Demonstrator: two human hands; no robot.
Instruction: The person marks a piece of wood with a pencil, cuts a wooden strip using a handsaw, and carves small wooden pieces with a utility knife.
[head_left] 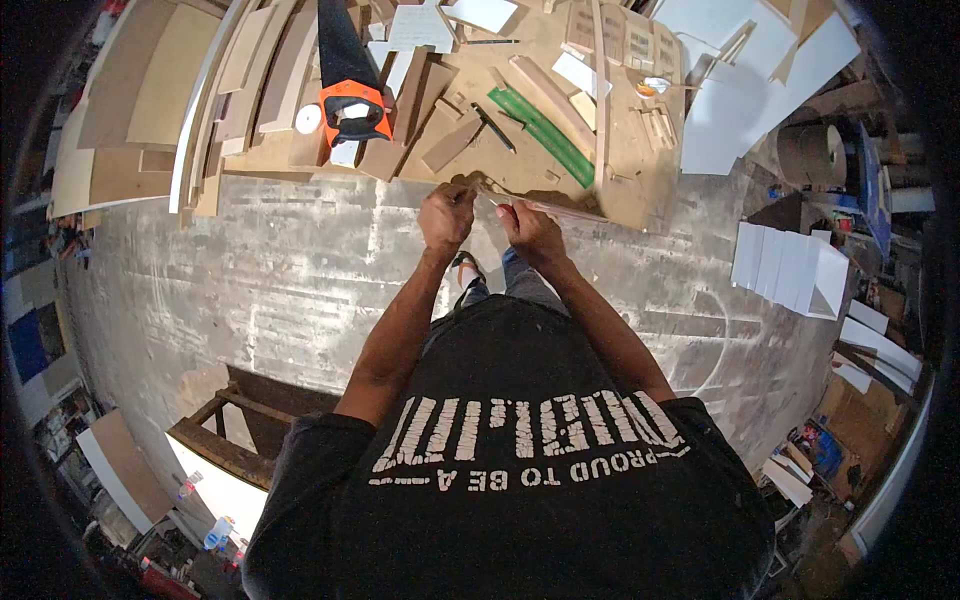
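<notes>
At the table's near edge, my left hand [447,215] is closed in a pinch, its fingertips beside a dark patch of the edge. What it pinches is too small to make out. Just to its right, my right hand [533,237] is wrapped round a thin pale tool [490,199] that points toward the left fingertips. On the table beyond the hands lie a black pen [494,128], a green ruler [541,136] and a short wooden block [451,144].
A handsaw with an orange-and-black handle [355,112] lies on the worktable [640,190] among wood strips. Boards [150,90] are stacked at left, white sheets [740,100] at right. Behind on the left stands a dark frame [235,435]. Folded white card [785,268] sits at right.
</notes>
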